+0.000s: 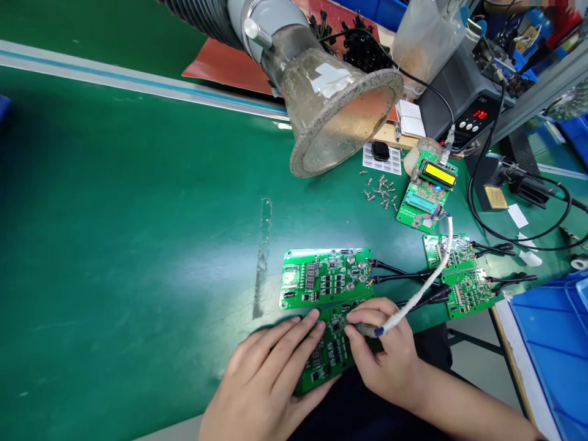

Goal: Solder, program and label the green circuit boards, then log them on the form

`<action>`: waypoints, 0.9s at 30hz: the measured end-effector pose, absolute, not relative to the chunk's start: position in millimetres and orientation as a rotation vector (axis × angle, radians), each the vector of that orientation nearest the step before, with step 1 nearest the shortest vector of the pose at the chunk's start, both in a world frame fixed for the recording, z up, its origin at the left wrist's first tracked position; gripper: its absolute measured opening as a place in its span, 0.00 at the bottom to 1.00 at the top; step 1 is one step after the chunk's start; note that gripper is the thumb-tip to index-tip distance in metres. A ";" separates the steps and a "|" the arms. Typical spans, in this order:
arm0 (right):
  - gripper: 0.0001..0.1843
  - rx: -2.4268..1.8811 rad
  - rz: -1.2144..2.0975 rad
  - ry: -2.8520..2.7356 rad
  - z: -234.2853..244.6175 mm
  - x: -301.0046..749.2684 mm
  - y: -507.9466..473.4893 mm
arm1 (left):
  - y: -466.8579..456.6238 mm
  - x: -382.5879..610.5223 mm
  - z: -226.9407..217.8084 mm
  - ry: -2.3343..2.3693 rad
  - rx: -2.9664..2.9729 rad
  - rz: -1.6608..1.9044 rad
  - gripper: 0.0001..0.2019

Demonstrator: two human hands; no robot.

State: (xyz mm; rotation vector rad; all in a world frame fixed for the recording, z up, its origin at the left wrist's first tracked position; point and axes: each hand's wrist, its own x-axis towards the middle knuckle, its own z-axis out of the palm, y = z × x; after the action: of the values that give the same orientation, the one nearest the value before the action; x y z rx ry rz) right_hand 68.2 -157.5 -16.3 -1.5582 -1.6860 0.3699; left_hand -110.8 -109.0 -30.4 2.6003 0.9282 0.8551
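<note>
My left hand (266, 373) lies flat on the left part of a green circuit board (331, 348) at the table's near edge, fingers stretched out and pressing it down. My right hand (381, 349) is closed in a pinch on a grey probe plug (367, 329), its tip down on that same board. A white cable (429, 282) runs from the plug up to a green programmer board with a lit yellow display (427, 193). A second green circuit board (324, 277) with black leads lies just beyond my hands.
Two more green boards (462, 275) with black leads lie to the right. A fume extractor hood (340, 110) hangs over the green mat. Loose screws (380, 190), a soldering station (463, 98) and its iron stand (493, 190) sit behind. A blue bin (551, 343) stands at right.
</note>
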 end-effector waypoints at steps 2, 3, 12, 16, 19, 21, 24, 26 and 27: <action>0.11 -1.560 0.374 -1.684 -16.0 68.2 -157.4 | -108.1 -111.3 -30.2 0.907 2.626 0.835 0.15; 0.11 -1.560 0.376 -1.684 -15.8 68.2 -157.4 | -107.7 -111.5 -30.2 0.903 2.632 0.828 0.15; 0.11 -1.554 0.375 -1.680 -17.3 68.2 -157.6 | -107.8 -112.3 -31.8 0.888 2.637 0.836 0.15; 0.11 -1.555 0.375 -1.683 -18.6 68.4 -157.8 | -107.2 -111.7 -31.4 0.884 2.664 0.846 0.15; 0.11 -1.553 0.360 -1.683 -18.1 67.8 -157.0 | -105.4 -112.6 -33.1 0.848 2.692 0.855 0.15; 0.12 -1.547 0.342 -1.683 -17.6 67.3 -156.2 | -104.1 -113.6 -35.3 0.830 2.708 0.851 0.16; 0.12 -1.543 0.310 -1.681 -17.1 66.8 -154.8 | -102.3 -114.4 -37.6 0.808 2.717 0.861 0.17; 0.12 -1.542 0.298 -1.680 -17.1 66.5 -154.0 | -101.4 -114.4 -37.9 0.794 2.724 0.873 0.16; 0.12 -1.540 0.295 -1.680 -17.2 66.3 -153.8 | -101.1 -114.3 -37.7 0.788 2.727 0.880 0.16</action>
State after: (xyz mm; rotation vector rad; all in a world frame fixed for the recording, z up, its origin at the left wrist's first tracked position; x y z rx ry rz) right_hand 66.3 -153.8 -17.2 -1.5401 -1.6796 0.2951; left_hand -114.3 -101.1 -37.7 2.7267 0.7880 0.8800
